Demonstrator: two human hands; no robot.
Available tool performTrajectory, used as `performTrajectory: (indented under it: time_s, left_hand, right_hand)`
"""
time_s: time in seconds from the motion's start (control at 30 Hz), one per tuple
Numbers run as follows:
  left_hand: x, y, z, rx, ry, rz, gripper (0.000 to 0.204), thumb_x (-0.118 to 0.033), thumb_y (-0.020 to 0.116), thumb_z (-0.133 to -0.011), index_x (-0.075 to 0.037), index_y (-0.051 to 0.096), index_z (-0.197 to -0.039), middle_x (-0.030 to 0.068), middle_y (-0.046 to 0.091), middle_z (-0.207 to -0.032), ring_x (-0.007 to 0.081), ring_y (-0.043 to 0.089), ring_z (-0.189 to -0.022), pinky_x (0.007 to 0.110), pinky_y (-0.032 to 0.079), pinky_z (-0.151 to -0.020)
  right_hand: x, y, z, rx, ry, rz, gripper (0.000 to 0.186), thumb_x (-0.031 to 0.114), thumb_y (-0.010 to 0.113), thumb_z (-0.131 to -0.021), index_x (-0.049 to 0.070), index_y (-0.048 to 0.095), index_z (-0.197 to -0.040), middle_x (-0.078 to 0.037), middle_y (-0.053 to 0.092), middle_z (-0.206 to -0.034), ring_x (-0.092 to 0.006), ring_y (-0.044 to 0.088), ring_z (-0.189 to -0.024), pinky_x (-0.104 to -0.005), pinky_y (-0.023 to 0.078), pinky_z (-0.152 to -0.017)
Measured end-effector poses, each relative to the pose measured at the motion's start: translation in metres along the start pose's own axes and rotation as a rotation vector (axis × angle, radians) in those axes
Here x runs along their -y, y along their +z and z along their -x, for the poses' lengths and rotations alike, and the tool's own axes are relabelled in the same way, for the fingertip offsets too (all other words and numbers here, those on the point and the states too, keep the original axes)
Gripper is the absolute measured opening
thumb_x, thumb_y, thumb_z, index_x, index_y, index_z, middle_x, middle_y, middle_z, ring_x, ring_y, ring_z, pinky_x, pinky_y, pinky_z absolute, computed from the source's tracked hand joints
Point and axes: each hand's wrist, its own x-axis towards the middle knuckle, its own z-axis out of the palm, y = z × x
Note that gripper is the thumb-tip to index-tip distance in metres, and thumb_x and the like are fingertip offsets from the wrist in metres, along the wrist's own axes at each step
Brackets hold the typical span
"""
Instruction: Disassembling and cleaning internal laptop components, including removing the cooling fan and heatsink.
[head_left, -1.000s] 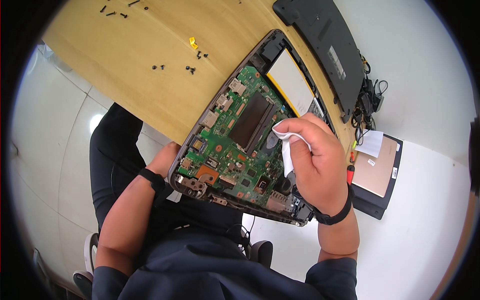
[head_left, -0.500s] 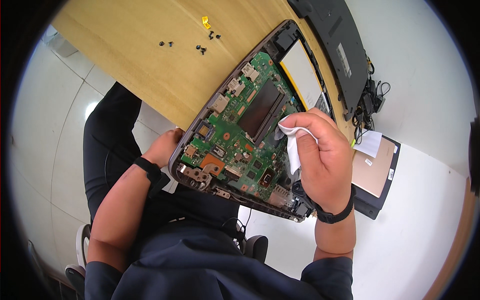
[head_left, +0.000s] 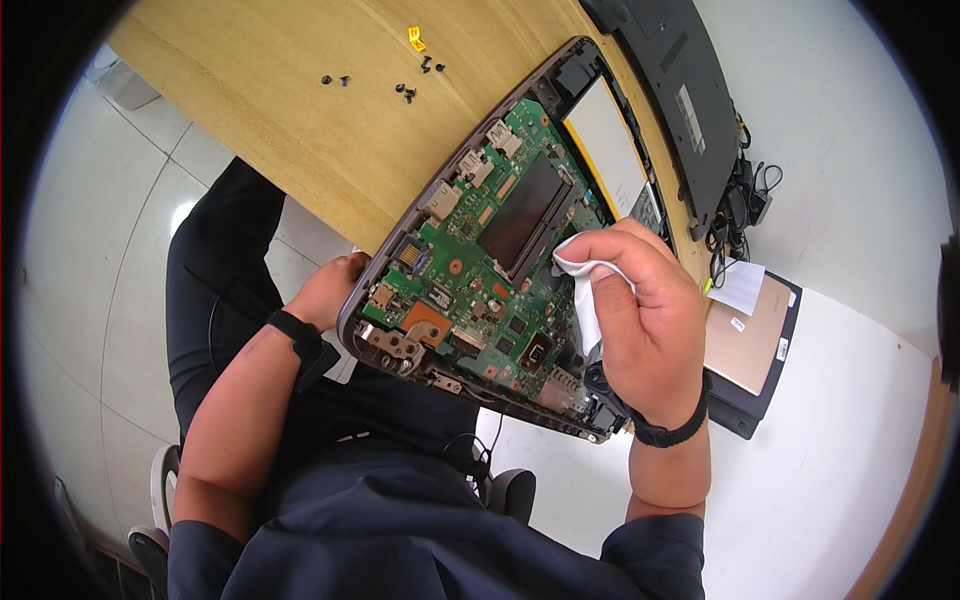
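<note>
An opened laptop [head_left: 465, 230] lies tilted at the front of the wooden desk, showing a green circuit board, a dark memory module [head_left: 520, 220] and a white-and-yellow battery [head_left: 605, 145]. My right hand [head_left: 640, 320] pinches a folded white cloth [head_left: 585, 305] over the board, its tip at a dull metal patch just right of the memory module; the patch is mostly covered. My left hand [head_left: 325, 292] grips the laptop's left edge, its fingertips hidden behind the casing.
On the wooden desk [head_left: 270, 100] lie several screws [head_left: 408, 92] and a yellow tab [head_left: 416, 40]. A black bottom cover [head_left: 670, 100] stands along the right, beside tangled cables [head_left: 740, 205]. Paper [head_left: 738, 290] rests on a gold laptop [head_left: 750, 350] at the right.
The desk and laptop have shifted up and right in the picture as the view moved. My right hand with the cloth stays on nearly the same spot of the board.
</note>
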Motion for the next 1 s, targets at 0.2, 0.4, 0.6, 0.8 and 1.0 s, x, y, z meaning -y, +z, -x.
performTrajectory:
  time_s: [0.2,0.4,0.6,0.8,1.0]
  left_hand:
    - [0.002,-0.001,0.001,0.003,0.042,0.005,0.037,-0.031,0.068,-0.089,0.002,0.069,-0.104,0.0268,0.071,-0.099,0.0425,0.068,-0.098,0.045,0.054,-0.084]
    - [0.0,0.0,-0.002,-0.037,-0.034,-0.089,0.036,-0.029,0.069,-0.087,0.003,0.068,-0.103,0.0276,0.071,-0.098,0.0444,0.068,-0.097,0.047,0.054,-0.083]
    - [0.049,0.018,-0.004,-0.11,0.136,0.041,0.033,-0.024,0.066,-0.088,0.001,0.068,-0.109,0.0285,0.071,-0.099,0.0462,0.067,-0.099,0.049,0.055,-0.085]
    - [-0.039,0.005,0.038,-0.021,0.151,-0.122,0.039,-0.039,0.06,-0.098,-0.001,0.07,-0.1,0.0229,0.072,-0.092,0.0423,0.069,-0.089,0.049,0.055,-0.08]
    - [-0.135,-0.012,0.123,0.208,0.409,-0.101,0.027,-0.021,0.061,-0.101,0.002,0.062,-0.086,0.022,0.063,-0.085,0.0422,0.063,-0.084,0.047,0.05,-0.076]
  right_hand:
    - [0.008,-0.003,0.003,0.092,0.12,-0.026,0.02,-0.005,0.05,-0.094,-0.002,0.069,-0.102,-0.008,0.064,-0.092,-0.0163,0.059,-0.083,-0.0262,0.046,-0.077]
    - [-0.001,-0.012,0.007,0.005,0.111,-0.213,0.023,-0.001,0.048,-0.095,0.001,0.069,-0.105,-0.006,0.064,-0.091,-0.0127,0.058,-0.076,-0.025,0.045,-0.07]
    - [0.006,-0.031,0.034,-0.125,0.378,-0.91,0.025,0.007,0.049,-0.096,-0.004,0.068,-0.109,-0.009,0.068,-0.099,-0.0138,0.063,-0.081,-0.0262,0.051,-0.073]
    - [0.017,-0.029,0.082,-0.118,0.359,-1.265,0.029,0.011,0.052,-0.095,-0.006,0.064,-0.114,-0.013,0.066,-0.098,-0.0198,0.063,-0.077,-0.0316,0.051,-0.069]
    - [0.042,-0.004,0.121,-0.135,0.337,-1.494,0.03,0.008,0.049,-0.095,-0.007,0.062,-0.117,-0.015,0.065,-0.099,-0.0251,0.063,-0.077,-0.0339,0.05,-0.07]
